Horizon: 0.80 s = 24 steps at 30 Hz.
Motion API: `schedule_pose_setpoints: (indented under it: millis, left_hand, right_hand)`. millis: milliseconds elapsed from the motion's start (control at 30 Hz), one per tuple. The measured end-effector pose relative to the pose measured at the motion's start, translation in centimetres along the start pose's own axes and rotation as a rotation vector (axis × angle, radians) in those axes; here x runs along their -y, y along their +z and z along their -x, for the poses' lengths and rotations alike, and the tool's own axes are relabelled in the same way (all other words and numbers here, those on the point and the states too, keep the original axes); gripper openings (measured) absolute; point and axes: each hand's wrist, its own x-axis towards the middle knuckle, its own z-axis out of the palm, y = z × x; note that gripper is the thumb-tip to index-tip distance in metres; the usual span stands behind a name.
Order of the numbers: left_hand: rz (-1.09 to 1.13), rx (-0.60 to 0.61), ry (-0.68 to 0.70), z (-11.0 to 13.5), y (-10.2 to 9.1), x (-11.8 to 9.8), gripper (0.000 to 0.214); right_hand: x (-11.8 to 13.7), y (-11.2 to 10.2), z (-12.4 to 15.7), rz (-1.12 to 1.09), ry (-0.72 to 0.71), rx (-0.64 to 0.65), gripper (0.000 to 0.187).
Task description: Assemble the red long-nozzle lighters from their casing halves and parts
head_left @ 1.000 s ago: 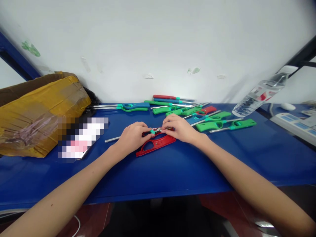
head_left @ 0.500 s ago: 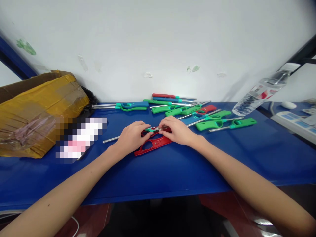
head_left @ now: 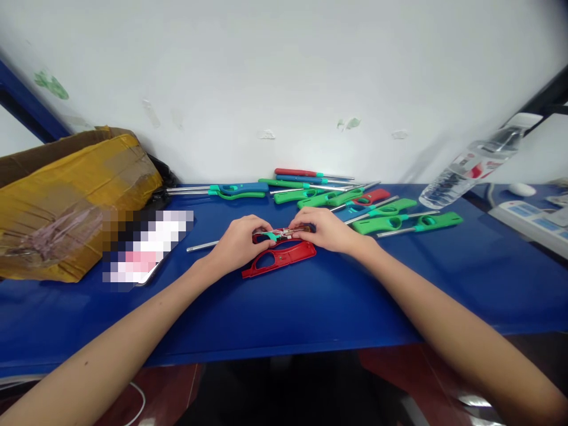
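An opened red utility lighter point(head_left: 284, 235) lies at the middle of the table, its inner parts and thin wires showing. Around its front part and green trigger point(head_left: 270, 236) my left hand point(head_left: 243, 241) is closed, and the metal tube point(head_left: 202, 246) sticks out to the left. My right hand point(head_left: 323, 229) is closed on the handle end, fingertips pressed against the inner parts. Just in front rests the loose red half shell point(head_left: 290, 255), inner side up, with an oval finger hole at its left part.
Several green, blue and red lighters point(head_left: 384, 223) lie behind and to the right. A taped cardboard box point(head_left: 75, 213) and a blurred-out phone point(head_left: 153, 245) are at left. A water bottle point(head_left: 473, 163) leans at right near a power strip point(head_left: 532, 222).
My right hand has shifted slightly to the right, uncovering more of the lighter's inner parts and the end of the loose half shell. My left hand keeps its hold.
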Motion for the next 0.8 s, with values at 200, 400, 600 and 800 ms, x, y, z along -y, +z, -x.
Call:
schedule_pose_setpoints:
  millis: [200, 400, 600, 800]
  left_hand:
    - [-0.023, -0.047, 0.052, -0.04, 0.02, -0.12, 0.031]
    - [-0.053, -0.048, 0.067, 0.03, 0.09, -0.11, 0.029]
    - [-0.066, -0.052, 0.069, 0.05, 0.07, 0.04, 0.029]
    - [-0.057, -0.042, 0.067, 0.02, 0.08, 0.26, 0.030]
  right_hand:
    - [0.07, 0.30, 0.24, 0.063, -0.050, -0.056, 0.015]
    - [0.24, 0.26, 0.42, 0.111, -0.074, -0.083, 0.015]
    - [0.10, 0.48, 0.44, 0.123, -0.092, -0.102, 0.015]
    - [0.42, 0.38, 0.44, 0.155, -0.122, -0.108, 0.019]
